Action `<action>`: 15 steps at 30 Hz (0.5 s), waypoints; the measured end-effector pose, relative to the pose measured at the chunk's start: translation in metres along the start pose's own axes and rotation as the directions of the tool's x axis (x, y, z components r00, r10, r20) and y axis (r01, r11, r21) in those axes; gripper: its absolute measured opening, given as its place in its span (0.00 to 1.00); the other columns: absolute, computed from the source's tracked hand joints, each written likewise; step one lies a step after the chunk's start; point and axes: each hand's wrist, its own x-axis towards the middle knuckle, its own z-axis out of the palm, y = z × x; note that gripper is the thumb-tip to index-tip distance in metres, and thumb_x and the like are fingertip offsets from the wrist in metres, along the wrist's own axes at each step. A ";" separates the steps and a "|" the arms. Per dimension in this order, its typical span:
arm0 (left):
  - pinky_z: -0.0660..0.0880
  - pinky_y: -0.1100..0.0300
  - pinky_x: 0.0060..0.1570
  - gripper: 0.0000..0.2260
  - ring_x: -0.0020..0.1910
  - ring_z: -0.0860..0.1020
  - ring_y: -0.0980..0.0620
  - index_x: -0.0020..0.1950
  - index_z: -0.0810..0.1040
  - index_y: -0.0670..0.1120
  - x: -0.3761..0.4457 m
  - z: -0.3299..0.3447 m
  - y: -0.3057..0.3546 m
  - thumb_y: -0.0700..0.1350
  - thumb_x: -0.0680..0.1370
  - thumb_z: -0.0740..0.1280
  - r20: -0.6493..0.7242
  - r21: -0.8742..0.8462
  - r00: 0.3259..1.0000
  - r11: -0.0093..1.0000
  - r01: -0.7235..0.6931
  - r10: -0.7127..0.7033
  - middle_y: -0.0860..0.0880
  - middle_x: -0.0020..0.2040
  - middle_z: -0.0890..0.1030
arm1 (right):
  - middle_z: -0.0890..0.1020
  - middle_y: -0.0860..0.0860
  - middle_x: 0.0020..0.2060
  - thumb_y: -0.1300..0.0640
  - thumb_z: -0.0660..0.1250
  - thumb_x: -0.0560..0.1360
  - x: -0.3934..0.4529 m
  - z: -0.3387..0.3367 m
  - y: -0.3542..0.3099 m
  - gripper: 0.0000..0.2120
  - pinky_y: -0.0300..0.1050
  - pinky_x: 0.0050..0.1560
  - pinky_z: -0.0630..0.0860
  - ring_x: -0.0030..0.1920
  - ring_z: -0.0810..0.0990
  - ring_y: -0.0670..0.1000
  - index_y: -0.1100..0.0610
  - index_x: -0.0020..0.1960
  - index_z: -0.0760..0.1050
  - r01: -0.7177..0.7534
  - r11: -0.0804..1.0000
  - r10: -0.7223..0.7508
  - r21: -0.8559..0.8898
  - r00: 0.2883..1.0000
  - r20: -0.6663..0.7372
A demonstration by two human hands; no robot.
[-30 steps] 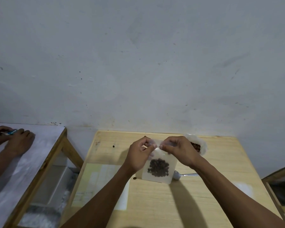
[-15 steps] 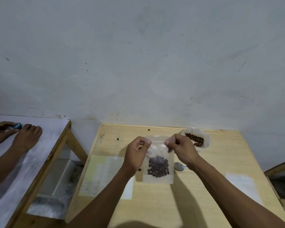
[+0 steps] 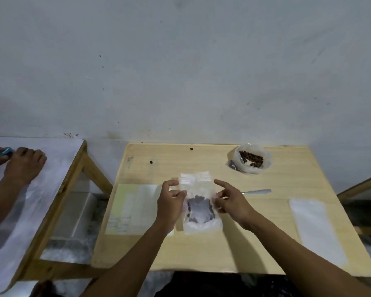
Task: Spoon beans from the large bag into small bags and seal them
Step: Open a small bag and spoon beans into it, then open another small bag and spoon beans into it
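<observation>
A small clear bag [image 3: 198, 219] with dark beans in its lower half sits low over the wooden table [image 3: 255, 243], blurred by motion. My left hand [image 3: 169, 204] pinches its left edge, thumb on the front. My right hand [image 3: 231, 200] is at its right edge with curled fingers on the plastic and the index finger pointing straight out. The large bag [image 3: 263, 168], open and holding brown beans, stands at the table's back right. A metal spoon [image 3: 257, 191] lies on the table behind my right hand.
A pale paper sheet [image 3: 133, 209] lies left of my hands and a flat clear plastic bag [image 3: 315, 228] lies at the right. Two loose beans [image 3: 151, 162] sit near the back. Another person's hand [image 3: 24, 166] rests on the white-topped table to the left.
My hands slid from the small bag's top strip down to its sides and the bag came lower toward the table. My right index finger has straightened.
</observation>
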 end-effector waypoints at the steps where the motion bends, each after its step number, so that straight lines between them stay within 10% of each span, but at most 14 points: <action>1: 0.73 0.63 0.36 0.12 0.43 0.81 0.51 0.60 0.74 0.51 -0.003 0.000 -0.007 0.41 0.78 0.69 0.017 0.036 1.000 0.999 0.024 -0.025 0.45 0.51 0.83 | 0.76 0.56 0.42 0.71 0.65 0.75 -0.004 0.003 0.008 0.30 0.41 0.36 0.77 0.37 0.76 0.51 0.53 0.73 0.66 -0.018 1.000 0.018 -0.024 1.000 0.000; 7: 0.73 0.68 0.34 0.27 0.42 0.77 0.53 0.73 0.69 0.57 -0.020 0.002 -0.036 0.33 0.79 0.61 0.218 0.233 0.966 0.969 0.084 -0.137 0.48 0.52 0.79 | 0.79 0.55 0.37 0.71 0.66 0.72 -0.021 0.010 0.045 0.31 0.59 0.46 0.79 0.36 0.79 0.52 0.53 0.72 0.68 -0.066 0.989 0.055 -0.136 0.995 -0.089; 15: 0.72 0.70 0.41 0.33 0.42 0.76 0.54 0.79 0.59 0.54 -0.028 0.007 -0.044 0.34 0.78 0.63 0.289 0.502 0.947 0.864 -0.026 -0.139 0.47 0.46 0.79 | 0.81 0.53 0.38 0.66 0.68 0.72 -0.030 0.009 0.060 0.30 0.54 0.49 0.79 0.40 0.80 0.53 0.51 0.72 0.67 -0.091 0.968 0.069 -0.232 0.992 -0.103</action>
